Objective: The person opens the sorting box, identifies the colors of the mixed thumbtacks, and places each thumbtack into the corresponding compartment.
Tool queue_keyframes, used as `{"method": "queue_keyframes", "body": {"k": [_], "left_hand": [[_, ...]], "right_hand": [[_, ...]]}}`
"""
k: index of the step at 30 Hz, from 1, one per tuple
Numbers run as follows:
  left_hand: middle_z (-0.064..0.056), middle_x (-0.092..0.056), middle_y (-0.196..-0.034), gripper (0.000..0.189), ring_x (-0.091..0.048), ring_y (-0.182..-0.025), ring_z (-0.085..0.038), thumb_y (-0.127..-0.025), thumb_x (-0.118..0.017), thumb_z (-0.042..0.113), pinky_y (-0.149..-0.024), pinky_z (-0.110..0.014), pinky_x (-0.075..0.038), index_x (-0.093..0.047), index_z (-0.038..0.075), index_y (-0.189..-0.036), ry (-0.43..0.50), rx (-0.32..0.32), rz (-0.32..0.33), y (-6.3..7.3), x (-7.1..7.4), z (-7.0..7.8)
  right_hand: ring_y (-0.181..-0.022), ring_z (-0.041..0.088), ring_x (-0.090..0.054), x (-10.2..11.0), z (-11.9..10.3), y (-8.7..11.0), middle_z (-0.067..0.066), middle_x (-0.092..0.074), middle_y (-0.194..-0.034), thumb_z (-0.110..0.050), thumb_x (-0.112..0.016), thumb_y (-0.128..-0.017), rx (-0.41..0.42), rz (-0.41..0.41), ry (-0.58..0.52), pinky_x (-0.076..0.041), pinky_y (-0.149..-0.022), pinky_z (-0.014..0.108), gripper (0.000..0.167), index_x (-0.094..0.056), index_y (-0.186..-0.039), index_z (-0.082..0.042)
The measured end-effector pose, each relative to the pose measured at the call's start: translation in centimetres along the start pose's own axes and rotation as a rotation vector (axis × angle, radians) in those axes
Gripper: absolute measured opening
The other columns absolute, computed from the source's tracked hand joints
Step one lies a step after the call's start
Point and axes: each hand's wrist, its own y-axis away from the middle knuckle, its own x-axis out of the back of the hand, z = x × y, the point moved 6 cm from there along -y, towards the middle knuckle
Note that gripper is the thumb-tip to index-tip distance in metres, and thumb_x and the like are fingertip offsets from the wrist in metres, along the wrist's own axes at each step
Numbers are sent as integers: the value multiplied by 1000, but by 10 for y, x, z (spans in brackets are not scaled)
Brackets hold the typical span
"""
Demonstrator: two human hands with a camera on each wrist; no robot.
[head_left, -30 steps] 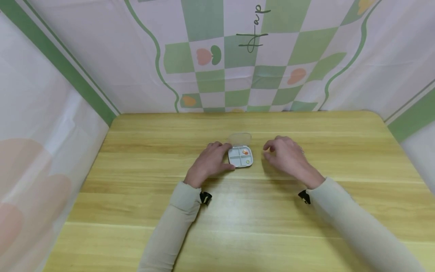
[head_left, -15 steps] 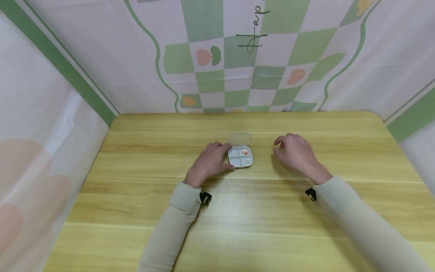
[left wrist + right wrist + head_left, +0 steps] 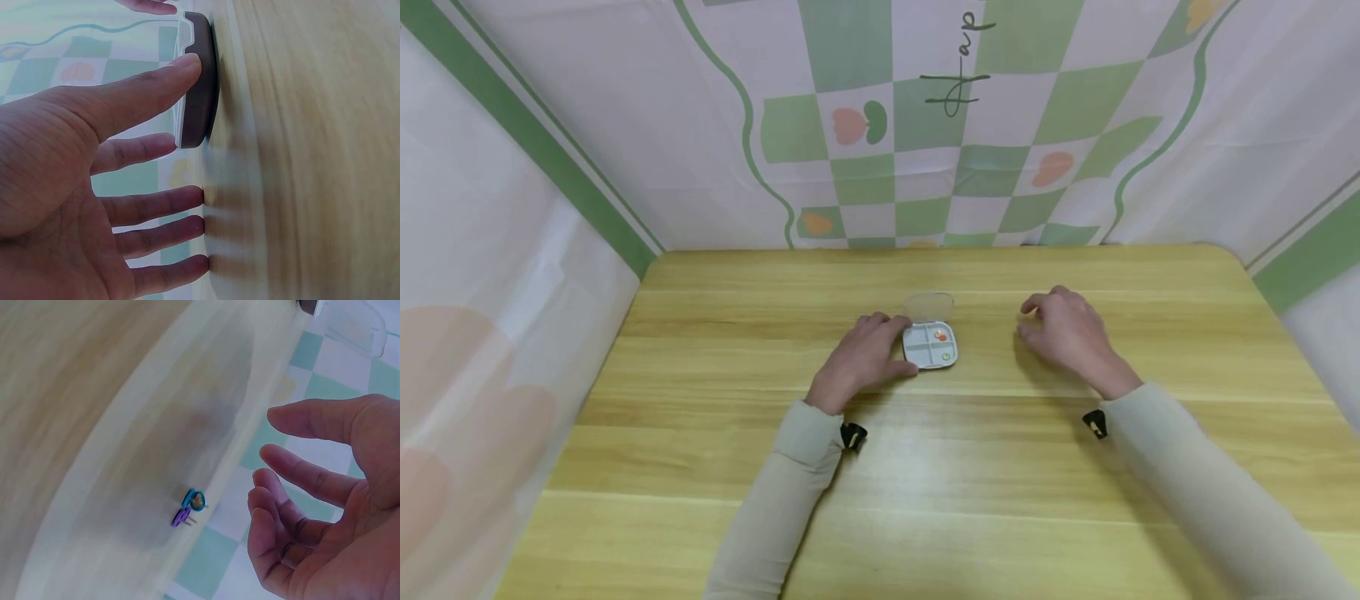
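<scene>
A small white box (image 3: pixel 916 337) with four-way dividers lies on the wooden table, its clear lid (image 3: pixel 929 307) raised at the back. An orange-and-white piece (image 3: pixel 941 336) sits in its back right compartment and a yellow-green one (image 3: pixel 946 357) in the front right. My left hand (image 3: pixel 863 354) holds the box's left side between thumb and index finger; its dark outer wall (image 3: pixel 199 94) shows beneath the thumb. To the right, my right hand (image 3: pixel 1071 337) hovers with loosely bent fingers, holding nothing. Below it lie a teal stud earring (image 3: pixel 195 500) and a purple one (image 3: pixel 181 517) with thin metal posts.
The wooden table (image 3: pixel 880 500) reaches back to a cloth (image 3: pixel 925 183) printed with green checks and fruit. Another cloth (image 3: pixel 490 250) hangs along the left side. Black wrist cameras (image 3: pixel 853 437) sit under both sleeve cuffs.
My right hand has moved away from the box, to the right and slightly back. My left hand and the box have stayed in place.
</scene>
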Motion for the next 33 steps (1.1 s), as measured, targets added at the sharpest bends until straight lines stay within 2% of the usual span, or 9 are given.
{"method": "queue_keyframes", "body": {"k": [14,25,33], "left_hand": [[-14,-52,-144,73,-49,-128,-30,-89,-79,40,-106,-44,-43,-49,11,-149,-1,9,-2,-1,-1,-1],[-14,-52,-144,72,-48,-129,-30,-89,-79,39,-107,-44,-42,-49,12,-149,5,15,-7,-2,-1,-2],[-14,-52,-144,72,-48,-129,-31,-89,-79,39,-107,-45,-43,-49,11,-149,6,11,-5,-1,-1,-1]], "right_hand": [[-92,40,-55,5,22,-2,26,-59,-101,-17,-65,-92,-37,8,-1,-46,-74,53,33,-69,-114,8],[-101,48,-54,5,41,-4,31,-58,-110,-17,-65,-92,-90,-29,23,-45,-79,60,35,-68,-114,9],[-106,54,-53,7,44,-4,34,-59,-113,-15,-64,-89,-107,-27,22,-45,-81,65,29,-72,-106,6]]}}
